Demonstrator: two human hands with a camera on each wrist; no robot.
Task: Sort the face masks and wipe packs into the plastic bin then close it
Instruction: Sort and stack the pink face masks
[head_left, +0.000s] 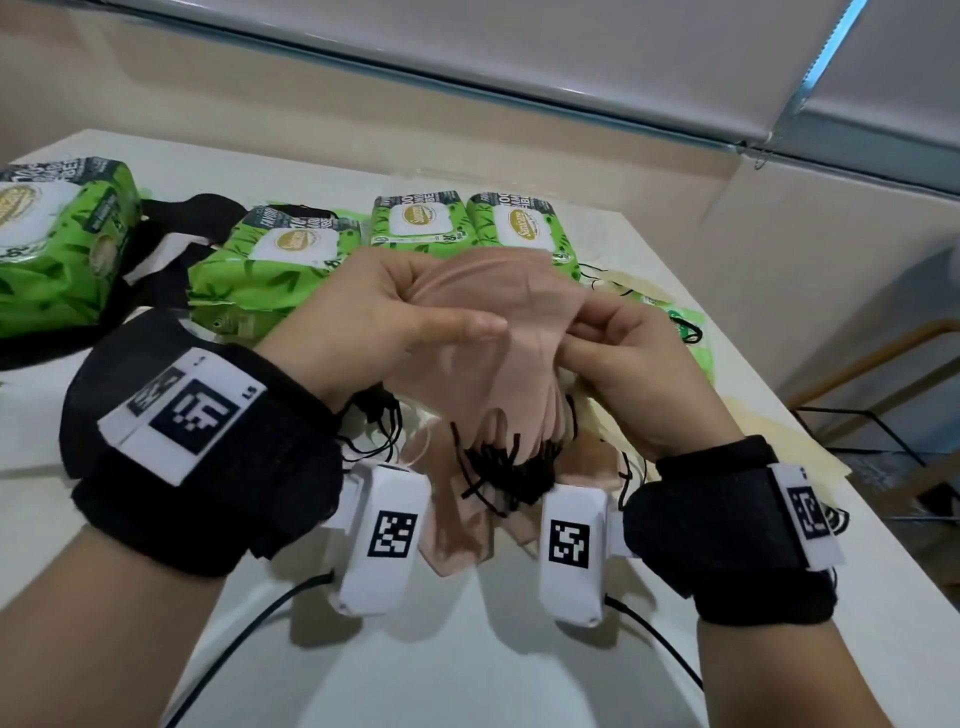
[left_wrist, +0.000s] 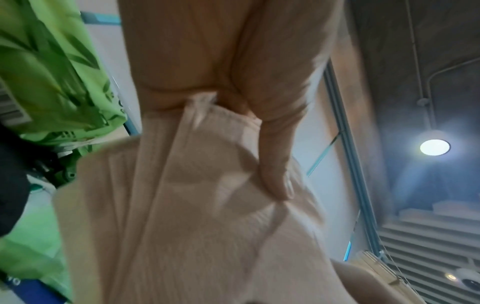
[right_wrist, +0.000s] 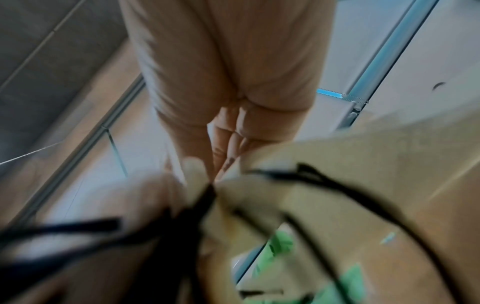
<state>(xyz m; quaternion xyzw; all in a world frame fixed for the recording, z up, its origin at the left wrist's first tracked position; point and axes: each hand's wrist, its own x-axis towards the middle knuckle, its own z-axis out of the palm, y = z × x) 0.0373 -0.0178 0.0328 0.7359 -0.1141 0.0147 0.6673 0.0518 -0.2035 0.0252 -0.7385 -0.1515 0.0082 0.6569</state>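
A stack of pinkish-beige face masks (head_left: 488, 338) is held up above the white table (head_left: 467, 665), between both hands, with its black ear loops (head_left: 498, 467) dangling in a bunch below. The left hand (head_left: 374, 317) grips the stack from the left, fingers curled over its top edge and thumb laid across the near face. The right hand (head_left: 623, 353) pinches the right edge between thumb and bent fingers. Both wrists are raised and turned inward, so the palms face each other.

The step in hand looks like squaring the masks into one neat bundle before they go into the bin, which no view shows. To do this well, the edges should be lined up while the grip stays firm, and the loops gathered so they do not snag on the loose masks (head_left: 613, 467) lying beneath.

Behind, green wipe packs (head_left: 280, 260) sit in a row on the table, with some black masks (head_left: 171, 249) between them.
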